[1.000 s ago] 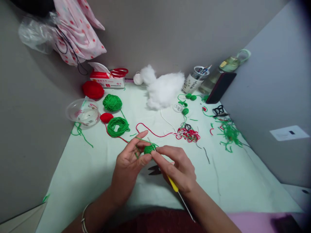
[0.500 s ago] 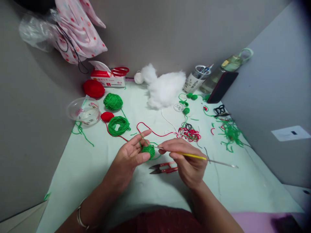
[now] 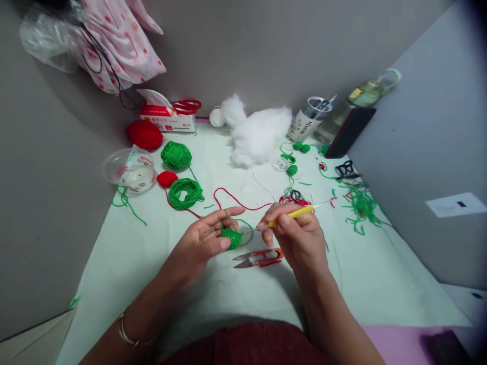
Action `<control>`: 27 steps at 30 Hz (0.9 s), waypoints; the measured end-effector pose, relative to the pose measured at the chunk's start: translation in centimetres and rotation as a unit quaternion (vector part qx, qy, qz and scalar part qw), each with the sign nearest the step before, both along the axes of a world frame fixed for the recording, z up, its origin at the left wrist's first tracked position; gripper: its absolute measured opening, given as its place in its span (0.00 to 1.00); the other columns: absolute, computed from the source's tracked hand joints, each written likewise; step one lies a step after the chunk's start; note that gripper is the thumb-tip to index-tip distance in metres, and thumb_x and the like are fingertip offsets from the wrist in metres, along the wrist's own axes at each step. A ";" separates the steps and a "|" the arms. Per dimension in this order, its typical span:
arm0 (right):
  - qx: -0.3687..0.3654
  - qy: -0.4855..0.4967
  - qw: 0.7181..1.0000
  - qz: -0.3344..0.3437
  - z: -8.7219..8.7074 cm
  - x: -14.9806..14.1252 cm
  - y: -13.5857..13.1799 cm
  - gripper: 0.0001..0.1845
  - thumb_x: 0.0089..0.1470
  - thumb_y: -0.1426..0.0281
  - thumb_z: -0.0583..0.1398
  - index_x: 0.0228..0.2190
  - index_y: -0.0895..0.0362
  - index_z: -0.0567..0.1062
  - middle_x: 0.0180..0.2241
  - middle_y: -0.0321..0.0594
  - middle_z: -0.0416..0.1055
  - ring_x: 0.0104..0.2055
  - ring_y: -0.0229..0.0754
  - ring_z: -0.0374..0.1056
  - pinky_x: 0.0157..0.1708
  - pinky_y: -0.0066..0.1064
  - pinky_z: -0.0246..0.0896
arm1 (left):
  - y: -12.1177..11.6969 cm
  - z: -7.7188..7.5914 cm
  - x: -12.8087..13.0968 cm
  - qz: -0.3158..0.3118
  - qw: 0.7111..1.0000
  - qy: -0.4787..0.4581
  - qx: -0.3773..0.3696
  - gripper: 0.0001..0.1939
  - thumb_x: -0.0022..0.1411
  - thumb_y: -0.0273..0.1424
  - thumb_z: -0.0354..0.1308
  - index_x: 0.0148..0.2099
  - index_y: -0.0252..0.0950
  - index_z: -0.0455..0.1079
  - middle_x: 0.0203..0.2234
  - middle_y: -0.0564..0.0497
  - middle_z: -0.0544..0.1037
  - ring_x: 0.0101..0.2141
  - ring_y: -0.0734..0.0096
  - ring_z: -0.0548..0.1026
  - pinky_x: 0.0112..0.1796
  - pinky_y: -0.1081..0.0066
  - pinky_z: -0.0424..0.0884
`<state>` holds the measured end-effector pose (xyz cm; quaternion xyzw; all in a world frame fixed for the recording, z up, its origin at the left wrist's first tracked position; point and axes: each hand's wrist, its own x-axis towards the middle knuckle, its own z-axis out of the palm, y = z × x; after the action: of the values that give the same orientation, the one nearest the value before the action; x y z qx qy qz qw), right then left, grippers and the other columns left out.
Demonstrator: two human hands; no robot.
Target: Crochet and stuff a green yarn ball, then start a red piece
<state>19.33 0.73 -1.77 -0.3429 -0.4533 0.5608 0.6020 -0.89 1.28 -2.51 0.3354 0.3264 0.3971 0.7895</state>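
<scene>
My left hand (image 3: 205, 238) pinches a small green crochet piece (image 3: 231, 238) between thumb and fingers, with a strand of green yarn running up over its raised forefinger. In my right hand (image 3: 294, 230) is a crochet hook (image 3: 291, 215) with a yellow grip, held like a pen. Its thin metal tip reaches the right edge of the crochet piece; whether it is inside a stitch is too small to tell. Red-handled thread snips (image 3: 258, 258) lie on the table just below, between both hands.
Left are green yarn balls (image 3: 176, 155), a green yarn coil (image 3: 185, 193), red yarn (image 3: 145, 134), a plastic tub (image 3: 130, 170) and a tissue box (image 3: 167, 119). White stuffing (image 3: 261, 134) lies at the back. Right stand a pen holder (image 3: 310, 119), bottle (image 3: 352, 111) and phone (image 3: 350, 133), near green scraps (image 3: 363, 205).
My right hand has turned, so the hook's rear end now points up and right instead of down and right. The left hand keeps its hold on the crochet piece.
</scene>
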 end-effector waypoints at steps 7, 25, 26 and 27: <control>0.000 -0.038 0.998 0.049 -0.9 -0.5 -0.6 0.06 0.62 0.65 0.67 0.39 0.53 0.84 0.31 0.37 0.78 0.30 0.37 0.75 0.31 0.30 0.74 | -0.4 -0.2 1.1 -0.029 0.997 -0.072 -0.025 0.19 0.65 0.32 0.62 0.57 0.38 0.78 0.37 0.46 0.81 0.39 0.63 0.77 0.41 0.67 0.69; -0.045 0.024 0.998 0.021 -0.1 -0.4 0.0 0.11 0.63 0.62 0.66 0.31 0.56 0.82 0.24 0.35 0.74 0.21 0.34 0.68 0.22 0.26 0.67 | -0.5 0.1 0.9 -0.029 0.993 -0.106 -0.038 0.17 0.65 0.33 0.64 0.55 0.39 0.80 0.35 0.50 0.78 0.34 0.70 0.77 0.37 0.71 0.72; -0.034 0.019 0.999 0.027 -0.3 -0.6 -0.1 0.11 0.63 0.62 0.65 0.32 0.55 0.82 0.25 0.35 0.75 0.22 0.35 0.68 0.23 0.27 0.68 | -0.5 0.0 0.9 -0.026 0.995 -0.092 -0.026 0.18 0.64 0.33 0.66 0.55 0.40 0.80 0.36 0.51 0.78 0.36 0.70 0.78 0.40 0.70 0.72; -0.017 0.005 1.000 0.024 -0.4 -0.7 -0.2 0.10 0.63 0.62 0.65 0.33 0.54 0.83 0.26 0.36 0.76 0.24 0.36 0.70 0.25 0.28 0.69 | -0.6 -0.2 0.9 -0.021 0.997 -0.077 -0.014 0.19 0.62 0.32 0.68 0.56 0.41 0.80 0.38 0.50 0.79 0.38 0.69 0.78 0.43 0.69 0.72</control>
<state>18.62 0.48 -2.18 -0.3390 -0.4489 0.5846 0.5846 0.05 0.65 -2.67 0.2998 0.2624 0.4004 0.8252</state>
